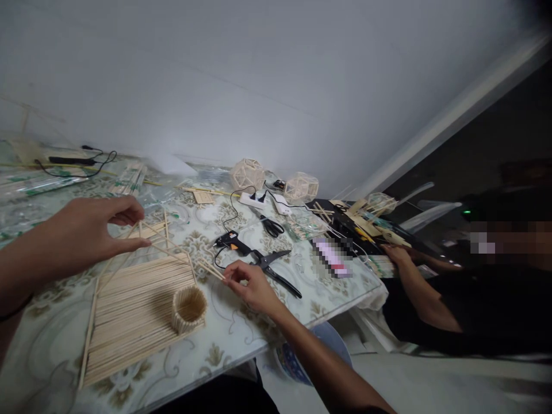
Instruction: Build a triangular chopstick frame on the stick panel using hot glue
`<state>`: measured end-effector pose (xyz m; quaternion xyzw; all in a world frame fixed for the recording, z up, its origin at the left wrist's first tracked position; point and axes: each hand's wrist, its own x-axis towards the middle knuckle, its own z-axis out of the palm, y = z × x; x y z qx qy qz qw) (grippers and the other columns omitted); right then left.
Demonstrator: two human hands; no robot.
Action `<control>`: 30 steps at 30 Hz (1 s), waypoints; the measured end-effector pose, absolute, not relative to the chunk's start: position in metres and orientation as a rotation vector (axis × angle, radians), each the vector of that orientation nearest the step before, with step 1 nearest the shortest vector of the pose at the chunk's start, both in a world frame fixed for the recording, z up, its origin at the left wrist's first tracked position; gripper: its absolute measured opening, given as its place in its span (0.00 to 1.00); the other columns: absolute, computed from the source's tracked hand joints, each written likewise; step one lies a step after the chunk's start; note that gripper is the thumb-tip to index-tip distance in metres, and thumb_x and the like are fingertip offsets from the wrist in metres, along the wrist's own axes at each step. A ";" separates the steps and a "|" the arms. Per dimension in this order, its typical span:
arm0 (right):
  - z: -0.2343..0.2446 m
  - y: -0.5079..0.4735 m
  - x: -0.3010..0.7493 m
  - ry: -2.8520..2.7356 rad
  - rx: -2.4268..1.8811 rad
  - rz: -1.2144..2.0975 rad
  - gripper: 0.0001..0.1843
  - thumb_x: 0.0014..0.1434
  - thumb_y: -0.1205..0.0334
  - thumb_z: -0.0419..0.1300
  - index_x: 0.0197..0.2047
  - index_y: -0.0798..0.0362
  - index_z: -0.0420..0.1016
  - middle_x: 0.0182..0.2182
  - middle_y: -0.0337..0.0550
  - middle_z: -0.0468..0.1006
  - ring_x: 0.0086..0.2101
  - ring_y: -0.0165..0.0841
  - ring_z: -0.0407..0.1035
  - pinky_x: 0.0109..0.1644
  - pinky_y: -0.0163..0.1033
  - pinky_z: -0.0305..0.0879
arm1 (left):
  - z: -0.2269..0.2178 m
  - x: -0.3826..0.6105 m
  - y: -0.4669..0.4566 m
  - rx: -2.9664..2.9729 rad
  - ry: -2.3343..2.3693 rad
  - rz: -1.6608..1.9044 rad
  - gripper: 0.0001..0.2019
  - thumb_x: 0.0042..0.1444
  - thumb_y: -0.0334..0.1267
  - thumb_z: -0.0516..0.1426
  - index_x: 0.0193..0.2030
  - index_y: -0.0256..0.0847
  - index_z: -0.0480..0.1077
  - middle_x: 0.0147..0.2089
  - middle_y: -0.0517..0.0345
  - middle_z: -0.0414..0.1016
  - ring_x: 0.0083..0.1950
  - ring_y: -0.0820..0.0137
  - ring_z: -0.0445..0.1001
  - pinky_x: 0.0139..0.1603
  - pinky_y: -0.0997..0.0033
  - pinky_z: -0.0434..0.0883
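My left hand [92,230] pinches the far end of a thin wooden stick [181,256] between thumb and fingers. My right hand [250,284] pinches the stick's near end, beside the pliers. The stick is held just above a flat panel of glued sticks [129,310] lying on the patterned table [224,345]. A small round cup made of sticks [188,309] stands on the panel's right corner, close to my right hand.
A glue gun [233,242], pliers [276,270] and scissors [271,225] lie right of the panel. A power strip [254,199] and stick polyhedra [248,174] sit further back. Another person's hand [394,253] rests at the table's right end.
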<state>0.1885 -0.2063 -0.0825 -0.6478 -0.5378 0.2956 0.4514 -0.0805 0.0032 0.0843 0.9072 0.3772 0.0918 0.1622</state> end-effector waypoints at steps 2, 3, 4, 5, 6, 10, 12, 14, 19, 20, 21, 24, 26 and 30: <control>-0.087 -0.206 0.187 -1.323 -1.602 0.732 0.10 0.61 0.54 0.69 0.41 0.51 0.81 0.31 0.40 0.82 0.30 0.33 0.73 0.39 0.39 0.69 | 0.083 -0.081 0.005 2.593 1.058 0.273 0.26 0.48 0.66 0.59 0.41 0.46 0.70 0.46 0.53 0.85 0.53 0.53 0.81 0.53 0.61 0.71; -0.090 -0.207 0.185 -1.320 -1.606 0.732 0.10 0.61 0.54 0.69 0.41 0.51 0.81 0.31 0.40 0.82 0.30 0.33 0.73 0.38 0.38 0.68 | 0.083 -0.081 0.005 2.592 1.053 0.280 0.26 0.48 0.66 0.60 0.40 0.46 0.70 0.45 0.54 0.85 0.53 0.53 0.81 0.53 0.61 0.71; -0.093 -0.208 0.184 -1.315 -1.611 0.733 0.10 0.61 0.54 0.69 0.41 0.51 0.81 0.31 0.40 0.82 0.30 0.33 0.73 0.38 0.38 0.68 | 0.082 -0.081 0.006 2.588 1.052 0.289 0.26 0.48 0.66 0.60 0.40 0.46 0.70 0.45 0.54 0.85 0.53 0.53 0.81 0.53 0.61 0.71; -0.096 -0.210 0.182 -1.310 -1.618 0.732 0.09 0.61 0.55 0.69 0.41 0.51 0.81 0.30 0.40 0.81 0.30 0.33 0.73 0.38 0.38 0.68 | 0.082 -0.082 0.006 2.586 1.050 0.297 0.26 0.48 0.66 0.60 0.41 0.46 0.70 0.46 0.54 0.85 0.53 0.53 0.81 0.53 0.61 0.71; -0.099 -0.212 0.180 -1.302 -1.624 0.729 0.09 0.61 0.55 0.68 0.40 0.51 0.81 0.30 0.40 0.81 0.30 0.33 0.73 0.37 0.38 0.68 | 0.081 -0.082 0.007 2.585 1.048 0.306 0.27 0.48 0.66 0.60 0.41 0.46 0.70 0.46 0.54 0.85 0.53 0.53 0.81 0.53 0.61 0.71; -0.108 -0.218 0.173 -1.261 -1.649 0.698 0.09 0.62 0.55 0.67 0.41 0.51 0.82 0.30 0.41 0.80 0.29 0.33 0.70 0.35 0.38 0.66 | 0.077 -0.079 0.008 2.602 1.025 0.318 0.25 0.51 0.64 0.61 0.43 0.45 0.71 0.48 0.55 0.84 0.54 0.54 0.81 0.56 0.62 0.71; -0.110 -0.220 0.171 -1.245 -1.660 0.679 0.09 0.63 0.55 0.66 0.41 0.50 0.82 0.30 0.41 0.80 0.29 0.33 0.69 0.35 0.38 0.65 | 0.074 -0.076 0.008 2.608 1.014 0.310 0.25 0.53 0.63 0.61 0.45 0.45 0.72 0.50 0.55 0.84 0.55 0.54 0.81 0.56 0.62 0.71; -0.112 -0.220 0.171 -1.234 -1.669 0.661 0.09 0.63 0.54 0.66 0.41 0.50 0.81 0.30 0.41 0.80 0.29 0.34 0.69 0.35 0.39 0.65 | 0.070 -0.074 0.009 2.607 1.001 0.308 0.25 0.55 0.63 0.61 0.47 0.45 0.72 0.52 0.55 0.83 0.55 0.55 0.81 0.57 0.61 0.71; -0.111 -0.220 0.170 -1.226 -1.685 0.611 0.10 0.63 0.52 0.66 0.41 0.49 0.81 0.30 0.42 0.80 0.28 0.35 0.69 0.36 0.40 0.66 | 0.069 -0.074 0.010 2.583 1.001 0.291 0.30 0.54 0.65 0.60 0.53 0.43 0.72 0.57 0.51 0.82 0.54 0.54 0.81 0.55 0.61 0.74; -0.110 -0.219 0.170 -1.225 -1.686 0.600 0.10 0.63 0.52 0.66 0.40 0.50 0.81 0.30 0.42 0.80 0.28 0.35 0.69 0.36 0.40 0.66 | 0.070 -0.074 0.010 2.576 1.007 0.285 0.31 0.53 0.65 0.60 0.54 0.43 0.72 0.57 0.50 0.82 0.54 0.54 0.81 0.55 0.61 0.74; -0.110 -0.219 0.170 -1.224 -1.686 0.591 0.10 0.63 0.53 0.66 0.40 0.50 0.81 0.30 0.42 0.80 0.29 0.35 0.69 0.36 0.40 0.66 | 0.071 -0.075 0.010 2.570 1.012 0.280 0.33 0.52 0.65 0.60 0.55 0.42 0.72 0.57 0.49 0.82 0.54 0.54 0.81 0.55 0.61 0.75; -0.109 -0.218 0.169 -1.232 -1.681 0.567 0.09 0.63 0.54 0.66 0.40 0.51 0.82 0.30 0.43 0.80 0.29 0.34 0.70 0.35 0.40 0.66 | 0.073 -0.075 0.010 2.560 1.008 0.269 0.35 0.50 0.67 0.59 0.56 0.42 0.72 0.58 0.47 0.82 0.54 0.54 0.82 0.57 0.60 0.75; -0.109 -0.218 0.169 -1.240 -1.677 0.552 0.09 0.63 0.55 0.65 0.40 0.51 0.82 0.30 0.42 0.81 0.28 0.33 0.70 0.35 0.39 0.66 | 0.072 -0.074 0.011 2.535 1.030 0.306 0.36 0.47 0.69 0.59 0.54 0.43 0.72 0.56 0.49 0.82 0.53 0.53 0.82 0.57 0.58 0.75; -0.112 -0.218 0.169 -1.251 -1.667 0.518 0.08 0.63 0.57 0.65 0.40 0.51 0.82 0.31 0.42 0.81 0.28 0.32 0.70 0.35 0.37 0.66 | 0.066 -0.071 0.015 2.487 1.089 0.423 0.38 0.35 0.74 0.59 0.46 0.48 0.75 0.50 0.54 0.84 0.48 0.52 0.83 0.51 0.55 0.76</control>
